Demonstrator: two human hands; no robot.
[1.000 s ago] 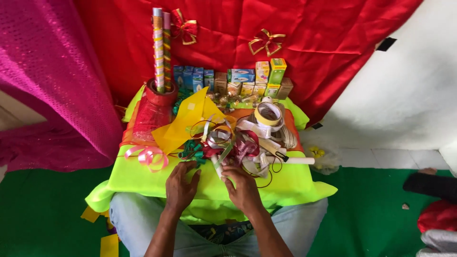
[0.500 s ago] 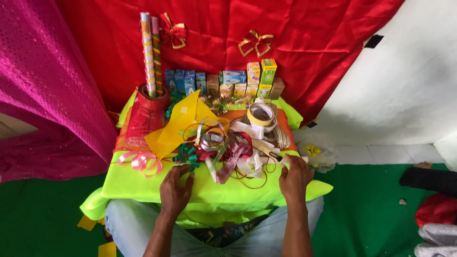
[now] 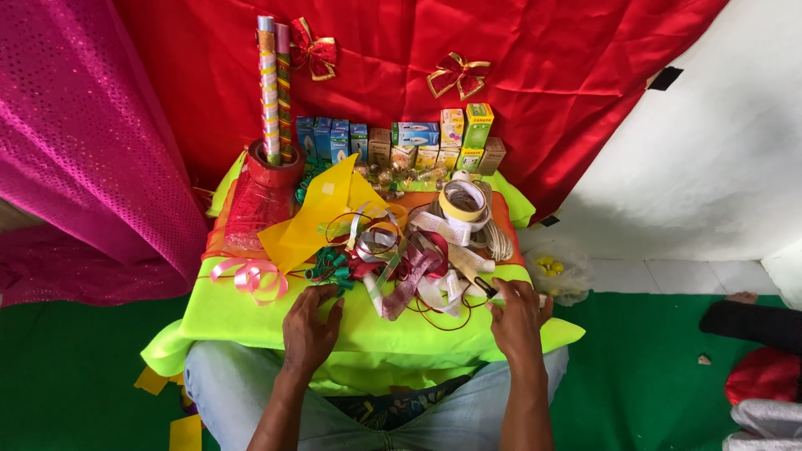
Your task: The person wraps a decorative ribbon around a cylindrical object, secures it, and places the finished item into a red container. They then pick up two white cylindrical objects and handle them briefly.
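— Nearest the lap, what are the hands doing?

— Left hand (image 3: 311, 327) lies flat on the lime-green cloth (image 3: 251, 313), fingers spread, gripping nothing; tips just short of the green curled ribbon (image 3: 330, 269). Right hand (image 3: 515, 316) sits at the table's right edge, fingers bent over the dark tip of a pale-handled cutter or scissors (image 3: 468, 269). Can't tell if it's gripped or only touched.

— Why so much piled mid-table?

— Prob. so both hands reach it: ribbon tangle (image 3: 405, 263), 1 pink ribbon curl (image 3: 251, 277) to the left, yellow sheets (image 3: 322, 213) propped behind, 1 tape roll (image 3: 464, 200) on top.

— And further back?

— 1 red pot (image 3: 271, 171) holding 2 wrapping-paper rolls (image 3: 274, 88) upright, keeps them from rolling, I'd guess. Small boxes (image 3: 401, 142) in a row vs. the backdrop, approx. 10, some overlap. Pinned on the red cloth (image 3: 568, 75): 2 bows (image 3: 458, 75).
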